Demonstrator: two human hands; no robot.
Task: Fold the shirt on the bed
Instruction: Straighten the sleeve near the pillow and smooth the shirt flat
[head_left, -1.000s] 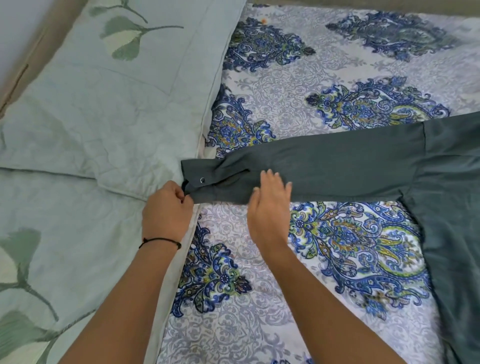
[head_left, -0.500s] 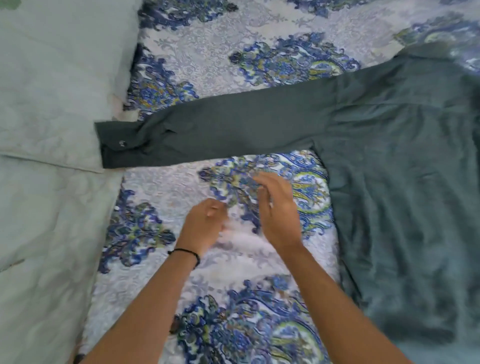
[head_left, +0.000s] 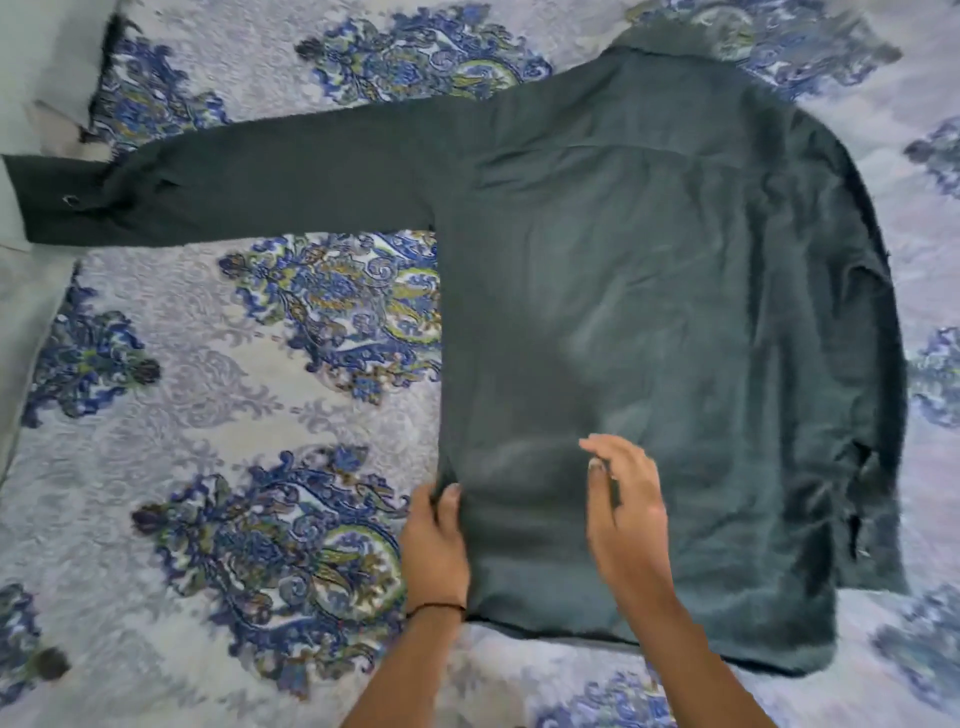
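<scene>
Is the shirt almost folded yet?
Not yet. Done: the dark grey long-sleeved shirt lies spread flat, back up, on the blue paisley bedsheet. In hand: the left hand pinches its side edge; the right hand hovers open. Left: the outstretched sleeve and body are unfolded.

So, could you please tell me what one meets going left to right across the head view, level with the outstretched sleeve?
Pillow edge → sleeve cuff → sleeve → shirt body → bare patterned bedsheet.
</scene>
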